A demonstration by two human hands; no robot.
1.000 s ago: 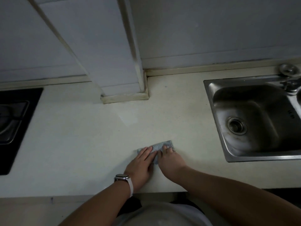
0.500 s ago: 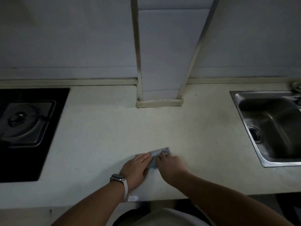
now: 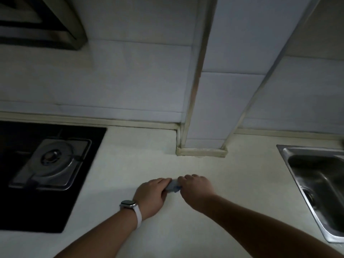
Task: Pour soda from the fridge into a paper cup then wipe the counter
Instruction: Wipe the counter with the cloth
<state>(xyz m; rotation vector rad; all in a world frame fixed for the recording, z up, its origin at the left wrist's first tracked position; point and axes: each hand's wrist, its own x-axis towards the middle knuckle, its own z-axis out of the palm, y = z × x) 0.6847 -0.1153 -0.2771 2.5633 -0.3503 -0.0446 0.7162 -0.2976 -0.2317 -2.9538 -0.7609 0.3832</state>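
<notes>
A small grey-blue cloth (image 3: 173, 187) lies bunched on the pale counter (image 3: 141, 164), mostly covered by my hands. My left hand (image 3: 151, 196), with a white-strapped watch on its wrist, grips the cloth's left side. My right hand (image 3: 197, 187) has its fingers curled over the cloth's right side. Both hands are side by side, almost touching, near the middle of the counter. No soda or paper cup is in view.
A black gas hob (image 3: 46, 164) with a steel burner is set into the counter at the left. A steel sink (image 3: 320, 183) is at the right. A tiled pillar (image 3: 202, 142) juts onto the counter behind my hands. A range hood (image 3: 42, 25) hangs at upper left.
My view has swung to the left and up, so the hob shows more and the sink less. The cloth was spread flat under my fingers; now it is bunched between my two hands.
</notes>
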